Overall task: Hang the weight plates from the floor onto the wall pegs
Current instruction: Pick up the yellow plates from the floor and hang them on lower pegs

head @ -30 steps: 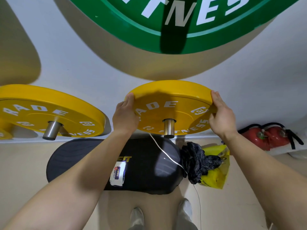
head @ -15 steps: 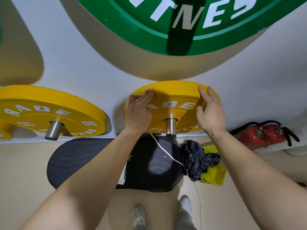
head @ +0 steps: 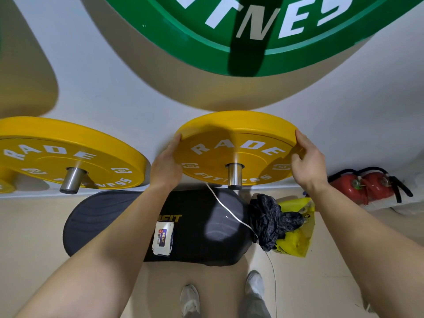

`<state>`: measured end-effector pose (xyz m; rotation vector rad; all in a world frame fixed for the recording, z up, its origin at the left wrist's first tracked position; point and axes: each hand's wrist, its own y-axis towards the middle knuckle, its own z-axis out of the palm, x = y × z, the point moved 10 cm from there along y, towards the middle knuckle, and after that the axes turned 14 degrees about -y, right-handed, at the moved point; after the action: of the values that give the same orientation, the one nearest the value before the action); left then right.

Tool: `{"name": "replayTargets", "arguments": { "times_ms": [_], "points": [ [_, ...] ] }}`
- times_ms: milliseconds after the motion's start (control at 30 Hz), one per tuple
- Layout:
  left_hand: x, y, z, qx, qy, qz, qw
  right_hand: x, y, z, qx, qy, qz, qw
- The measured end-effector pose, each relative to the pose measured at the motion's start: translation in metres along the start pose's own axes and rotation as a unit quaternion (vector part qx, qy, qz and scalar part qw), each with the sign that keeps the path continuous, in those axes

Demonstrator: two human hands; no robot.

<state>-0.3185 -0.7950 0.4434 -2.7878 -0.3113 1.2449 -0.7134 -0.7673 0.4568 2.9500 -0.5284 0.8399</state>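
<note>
A yellow weight plate (head: 238, 143) with white lettering hangs on a steel wall peg (head: 234, 176) in the middle of the view. My left hand (head: 166, 165) grips its left rim and my right hand (head: 308, 164) grips its right rim, fingers curled round the edge. A second yellow plate (head: 68, 152) hangs on its own peg (head: 71, 182) to the left. A large green plate (head: 252, 35) hangs higher on the wall, above the hands.
On the floor below lie a black balance pad (head: 195, 226) with a wipes pack (head: 163, 237) and a white cable (head: 231, 214), a dark cloth (head: 270, 216) on a yellow bag (head: 296, 239), and red fire extinguishers (head: 364, 187) at right. My feet (head: 190, 299) stand near the pad.
Both hands slid from the plate's face out to its left and right rims. The plate sits further out along the peg, with more of its face showing.
</note>
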Motion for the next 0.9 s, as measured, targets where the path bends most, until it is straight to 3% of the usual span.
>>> {"name": "replayTargets", "arguments": {
  "times_ms": [200,600,800,900],
  "points": [
    [-0.001,-0.006,-0.006,-0.030,-0.024,0.026,0.999,-0.013,0.002,0.000,0.015,-0.006,0.056,0.998],
    [-0.009,-0.010,-0.003,-0.070,-0.062,0.012,0.996,-0.021,0.002,0.009,0.045,0.015,0.070,0.996],
    [-0.016,-0.013,-0.002,-0.056,-0.064,0.013,0.996,-0.013,-0.001,0.008,0.066,0.011,0.064,0.996],
    [-0.023,-0.015,-0.002,-0.031,-0.054,0.013,0.998,-0.002,-0.004,0.007,0.082,-0.043,0.045,0.995]
  ]
}}
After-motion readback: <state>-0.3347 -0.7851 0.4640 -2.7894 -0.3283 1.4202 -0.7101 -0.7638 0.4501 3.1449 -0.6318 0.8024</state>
